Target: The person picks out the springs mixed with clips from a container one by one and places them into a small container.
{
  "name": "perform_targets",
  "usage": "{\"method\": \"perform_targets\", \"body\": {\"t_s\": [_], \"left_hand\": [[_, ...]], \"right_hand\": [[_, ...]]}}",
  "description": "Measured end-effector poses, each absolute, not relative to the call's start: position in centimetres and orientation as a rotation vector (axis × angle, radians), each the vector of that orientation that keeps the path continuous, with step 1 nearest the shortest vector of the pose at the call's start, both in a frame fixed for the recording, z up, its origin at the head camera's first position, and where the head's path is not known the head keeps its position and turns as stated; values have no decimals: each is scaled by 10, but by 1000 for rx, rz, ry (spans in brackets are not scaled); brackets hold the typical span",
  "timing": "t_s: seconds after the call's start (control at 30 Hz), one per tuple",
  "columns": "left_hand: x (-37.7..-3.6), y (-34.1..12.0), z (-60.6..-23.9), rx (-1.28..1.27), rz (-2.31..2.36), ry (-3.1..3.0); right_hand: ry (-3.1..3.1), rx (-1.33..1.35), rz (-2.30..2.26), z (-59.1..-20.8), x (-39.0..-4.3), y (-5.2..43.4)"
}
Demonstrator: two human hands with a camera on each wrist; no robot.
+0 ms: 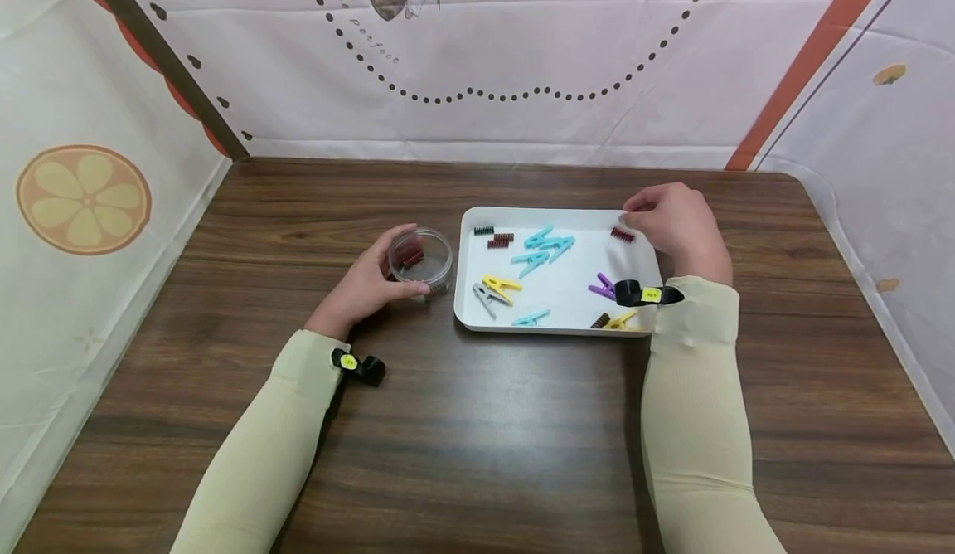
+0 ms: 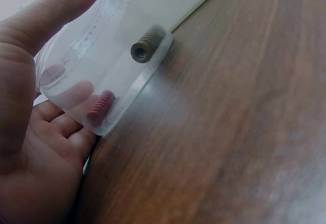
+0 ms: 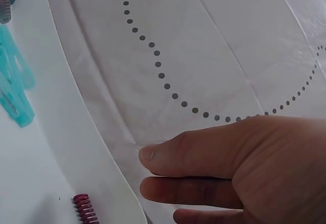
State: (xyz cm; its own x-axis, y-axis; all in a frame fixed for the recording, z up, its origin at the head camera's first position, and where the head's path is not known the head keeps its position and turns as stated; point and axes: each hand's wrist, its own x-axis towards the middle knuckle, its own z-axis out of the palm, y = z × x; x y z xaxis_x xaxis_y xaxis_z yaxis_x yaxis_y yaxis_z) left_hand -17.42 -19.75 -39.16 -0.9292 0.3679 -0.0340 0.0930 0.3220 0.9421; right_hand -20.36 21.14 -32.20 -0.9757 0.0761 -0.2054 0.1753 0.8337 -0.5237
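My left hand [image 1: 361,284] holds a clear round plastic container [image 1: 442,265] by its sides, left of the white tray [image 1: 555,289]. Inside the container, the left wrist view shows a red spring [image 2: 102,107] and a brownish spring [image 2: 143,47]. Over the tray's far right corner is my right hand [image 1: 682,226], thumb and fingers extended, with nothing visible between them. A dark red spring [image 1: 622,235] lies in the tray just below those fingertips, apart from them in the right wrist view.
In the tray lie light blue clips [image 1: 531,262], yellow clips [image 1: 501,284], a grey clip [image 1: 488,298] and a purple clip [image 1: 603,287]. More red springs [image 1: 500,241], a dark green spring [image 1: 483,230] and a brown spring [image 1: 600,321] lie there. A printed cloth [image 1: 522,127] hangs behind the wooden table [image 1: 507,430].
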Motion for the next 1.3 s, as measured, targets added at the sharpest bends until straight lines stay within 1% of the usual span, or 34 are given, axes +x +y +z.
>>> {"method": "perform_targets", "body": {"t_s": [0.1, 0.33, 0.63, 0.93, 1.3], "left_hand": [[-175, -198, -394, 422, 1651, 2348], [-187, -205, -419, 460, 1654, 2384], [-177, -198, -396, 429, 1644, 2355], [-188, -205, -419, 434, 1652, 2380], [-189, -205, -421, 454, 1677, 2365]], "right_hand": [[2820, 203, -834, -323, -204, 212], [2801, 211, -806, -329, -206, 212], [2774, 224, -800, -334, -208, 211], [2758, 193, -785, -338, -209, 212], [2749, 167, -740, -343, -212, 214]]}}
